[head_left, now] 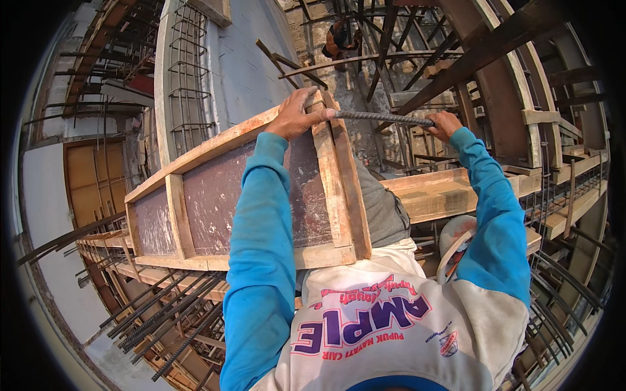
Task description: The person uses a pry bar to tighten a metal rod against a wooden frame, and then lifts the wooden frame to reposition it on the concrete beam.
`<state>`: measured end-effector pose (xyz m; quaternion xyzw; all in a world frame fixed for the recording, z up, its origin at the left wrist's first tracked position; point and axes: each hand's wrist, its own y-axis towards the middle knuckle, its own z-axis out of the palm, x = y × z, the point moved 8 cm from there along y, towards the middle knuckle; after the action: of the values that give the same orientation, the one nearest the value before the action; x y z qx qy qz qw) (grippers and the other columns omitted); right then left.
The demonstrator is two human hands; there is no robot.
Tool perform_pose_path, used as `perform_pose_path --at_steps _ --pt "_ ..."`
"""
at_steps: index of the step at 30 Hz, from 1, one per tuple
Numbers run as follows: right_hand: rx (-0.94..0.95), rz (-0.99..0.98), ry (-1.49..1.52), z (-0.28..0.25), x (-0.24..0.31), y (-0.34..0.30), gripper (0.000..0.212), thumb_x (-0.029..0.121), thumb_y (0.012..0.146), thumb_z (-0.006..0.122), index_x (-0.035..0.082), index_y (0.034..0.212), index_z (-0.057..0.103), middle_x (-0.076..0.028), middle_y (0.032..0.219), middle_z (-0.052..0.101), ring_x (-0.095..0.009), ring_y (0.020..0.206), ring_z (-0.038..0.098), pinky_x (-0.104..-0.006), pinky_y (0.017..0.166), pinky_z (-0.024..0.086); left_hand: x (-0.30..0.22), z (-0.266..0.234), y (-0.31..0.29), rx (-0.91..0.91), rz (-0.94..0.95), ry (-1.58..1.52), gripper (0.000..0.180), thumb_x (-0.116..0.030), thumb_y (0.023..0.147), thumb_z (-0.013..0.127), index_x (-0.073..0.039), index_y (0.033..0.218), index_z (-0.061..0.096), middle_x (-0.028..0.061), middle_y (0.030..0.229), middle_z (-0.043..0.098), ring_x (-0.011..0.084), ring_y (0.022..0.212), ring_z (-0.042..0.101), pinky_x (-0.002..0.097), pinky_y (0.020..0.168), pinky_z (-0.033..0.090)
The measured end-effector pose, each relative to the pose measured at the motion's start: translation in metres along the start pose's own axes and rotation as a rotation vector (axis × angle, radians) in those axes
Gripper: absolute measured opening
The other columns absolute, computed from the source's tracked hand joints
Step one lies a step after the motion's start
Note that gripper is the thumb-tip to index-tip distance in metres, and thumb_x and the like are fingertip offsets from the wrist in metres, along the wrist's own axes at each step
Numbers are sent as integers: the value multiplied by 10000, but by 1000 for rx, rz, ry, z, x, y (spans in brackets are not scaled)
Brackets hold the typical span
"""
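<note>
My left hand (295, 117) is wrapped over the upper corner of a wood-framed formwork panel (244, 186), with the thumb beside one end of a ribbed steel bar (385, 118). That bar runs roughly level to my right hand (445, 126), whose fingers close round its other end. The panel has pale battens around a worn dark-brown sheet. It leans across my left side, against my body, under my left forearm. Whether the bar's left end touches the panel's edge or lies behind it, I cannot tell.
Reinforcing bars (166, 319) stick out at lower left. A timber beam form (450, 195) crosses to my right. Beyond stand a rebar cage (189, 75) and dark wooden props (385, 49). A person in orange (339, 40) is far below.
</note>
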<state>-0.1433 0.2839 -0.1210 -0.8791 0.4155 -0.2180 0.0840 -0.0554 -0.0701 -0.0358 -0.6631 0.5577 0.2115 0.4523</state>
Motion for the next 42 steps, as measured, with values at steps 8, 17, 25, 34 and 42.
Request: perform_pose_path --at_steps 8,17,25,34,42 --pt "149 68 209 56 -6 71 276 -37 792 579 19 1058 627 -226 884 644 -405 804 592 -494 711 444 -21 3 6 58 -208 230 1097 -681 674 676 3 1436 285 230 1474 234 381 1397 174 478 1149 206" --pt "4 32 -272 -92 24 3 214 204 810 655 73 978 634 -180 835 635 -360 838 605 -467 747 490 1 -3 -3 85 -94 27 1073 -622 646 736 -19 1426 312 243 1425 284 392 1373 241 456 1138 239" --pt "-94 13 -356 -154 47 -49 199 198 764 703 65 905 657 -192 763 638 -369 768 625 -466 695 505 -6 -3 -2 121 -19 -15 1010 -628 666 728 -104 1434 334 200 1489 247 367 1395 207 460 1149 203" --pt "-209 -29 -782 -289 174 -59 155 229 766 694 81 804 673 -143 702 646 -323 685 651 -426 621 519 6 6 -1 32 95 17 974 -760 748 501 -90 1435 330 183 1505 204 367 1422 71 502 1164 78" --pt "-190 429 157 -135 58 -86 392 431 831 667 48 907 689 -178 709 632 -319 611 585 -430 597 450 -5 4 -4 -138 118 -41 803 -698 901 227 -100 1424 346 159 1461 296 325 1404 158 427 1172 24"
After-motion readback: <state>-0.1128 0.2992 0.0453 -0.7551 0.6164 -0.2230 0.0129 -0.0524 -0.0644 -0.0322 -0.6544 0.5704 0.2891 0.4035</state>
